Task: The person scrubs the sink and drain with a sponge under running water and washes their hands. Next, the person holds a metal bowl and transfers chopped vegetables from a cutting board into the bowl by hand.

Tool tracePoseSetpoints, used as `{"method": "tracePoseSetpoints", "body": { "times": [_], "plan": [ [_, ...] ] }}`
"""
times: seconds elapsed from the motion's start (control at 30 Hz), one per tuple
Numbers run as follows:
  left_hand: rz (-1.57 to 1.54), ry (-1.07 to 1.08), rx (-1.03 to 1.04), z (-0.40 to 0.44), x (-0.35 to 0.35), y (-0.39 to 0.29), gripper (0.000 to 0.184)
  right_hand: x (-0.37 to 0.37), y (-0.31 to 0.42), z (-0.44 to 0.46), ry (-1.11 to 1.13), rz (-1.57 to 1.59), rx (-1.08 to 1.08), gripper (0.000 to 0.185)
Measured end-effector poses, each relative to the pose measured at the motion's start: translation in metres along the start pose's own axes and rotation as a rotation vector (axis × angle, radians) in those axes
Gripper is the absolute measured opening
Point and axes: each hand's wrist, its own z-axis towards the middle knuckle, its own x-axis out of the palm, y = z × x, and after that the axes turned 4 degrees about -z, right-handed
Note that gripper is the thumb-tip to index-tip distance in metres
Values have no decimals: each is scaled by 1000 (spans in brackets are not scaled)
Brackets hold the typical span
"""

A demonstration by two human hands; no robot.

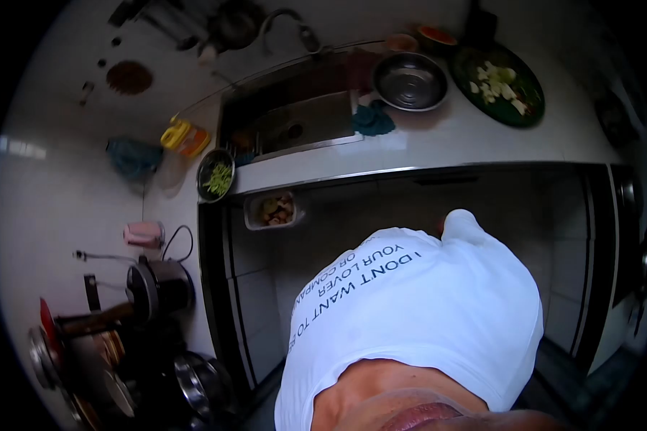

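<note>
Neither of my hands can be made out. My white printed T-shirt [417, 294] fills the lower middle of the head view, and a bulge of its fabric juts toward the counter. A small brownish patch beside that bulge is too dim to identify. Ahead of me, a metal basin [410, 81] sits on the counter [467, 147] with a teal cloth [373, 119] in front of it. To its right lies a dark green board [519, 115] bearing pale chopped pieces. A bowl of cut green vegetables [216, 177] stands at the counter's left corner.
The sink [295, 147] is set into the counter, with a yellow bottle [185, 136] on its left. Below the corner is a clear container of scraps [269, 210]. Along the left side stand a dark cooker [159, 287], a pink object [143, 234] and metal pots [198, 382].
</note>
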Motion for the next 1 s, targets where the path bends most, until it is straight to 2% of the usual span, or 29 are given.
{"method": "tracePoseSetpoints", "body": {
  "times": [0.13,0.23,0.27,0.3,0.33,0.37,0.4,0.43,0.47,0.5,0.57,0.63,0.7,0.73,0.77,0.8,0.83,0.87,0.9,0.93,0.97,1.0],
  "plan": [
    [-77,-138,-71,-30,19,47,27,10,53,-3,-4,40,-87,21],
    [-123,-266,-125,-46,37,84,28,-9,110,-16,94,224,-160,17],
    [-139,-319,-148,-51,43,98,28,-3,114,3,95,291,-306,17],
    [-162,-381,-180,-51,52,119,28,-15,134,-4,120,384,-309,16],
    [-198,-445,-213,-51,60,139,28,-3,122,39,322,944,-297,20],
    [-240,-512,-245,-51,70,159,28,-36,153,15,348,1173,-109,27],
    [-425,-426,-266,-65,69,172,27,-61,164,19,410,1332,-161,31],
    [-612,-342,-269,-74,72,179,26,-88,183,6,216,1403,-139,30],
    [-216,-350,-97,-95,64,162,14,-109,187,13,149,1430,-291,34],
    [192,-331,59,-118,52,142,19,-129,181,29,168,1579,-406,37],
    [159,-282,-180,-112,75,169,18,-160,163,72,-41,1397,-610,41],
    [220,-288,-130,-107,96,188,18,-201,139,111,79,1417,-718,34],
    [212,-366,-152,-114,91,159,15,-266,141,160,1207,1167,-467,27],
    [2,-459,-203,-121,87,138,14,-295,141,185,1720,944,-257,28],
    [-201,-544,-248,-127,82,117,13,-312,132,214,1693,990,-245,28],
    [-397,-622,-287,-133,82,102,12,-314,113,238,1658,1060,-235,28],
    [-191,-567,-266,-137,95,108,11,-312,112,228,1623,1128,-227,29],
    [27,-494,-221,-138,104,114,11,-299,99,216,1007,1528,-283,31],
    [256,-408,-145,-133,107,114,11,-280,101,176,293,1630,-380,33],
    [189,-332,-231,-151,93,84,11,-280,73,220,310,1657,-505,32],
    [45,-278,-351,-162,88,69,11,-273,93,167,-226,907,-722,39],
    [94,-407,-216,-171,111,86,11,-263,140,70,-831,144,-560,55]
  ]
}}
